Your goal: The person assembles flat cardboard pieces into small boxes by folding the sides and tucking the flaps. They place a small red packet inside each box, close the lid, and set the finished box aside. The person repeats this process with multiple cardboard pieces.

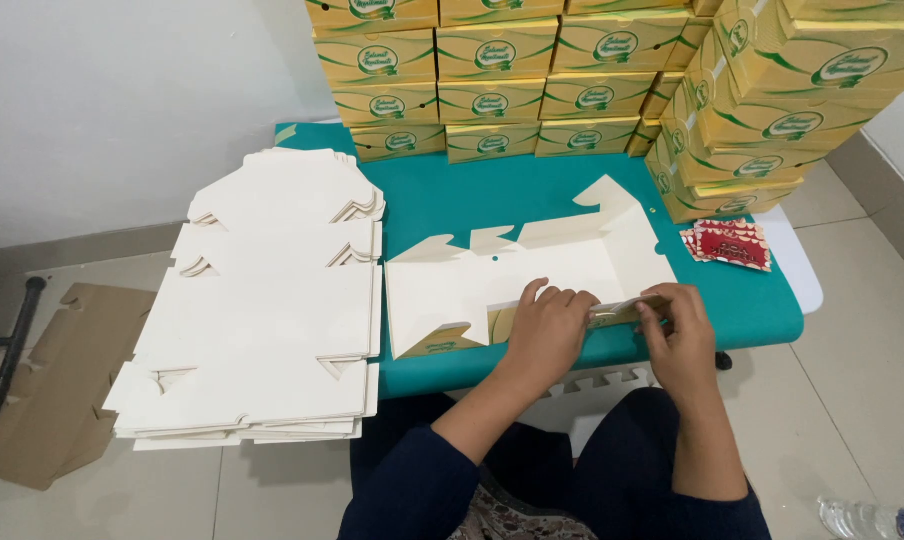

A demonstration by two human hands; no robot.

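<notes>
Box blank point(532, 270) near flap pinched: left hand point(547, 330), right hand point(677, 325)

Teal tabletop point(532, 195). Flat box blank point(532, 270) showing white inside, yellow-green print peeking at the folded flap. Stacked boxes point(492, 90) yellow with green swirls and oval badges. Sachets point(729, 243) red, patterned. Sleeves point(412, 490) navy.
</notes>
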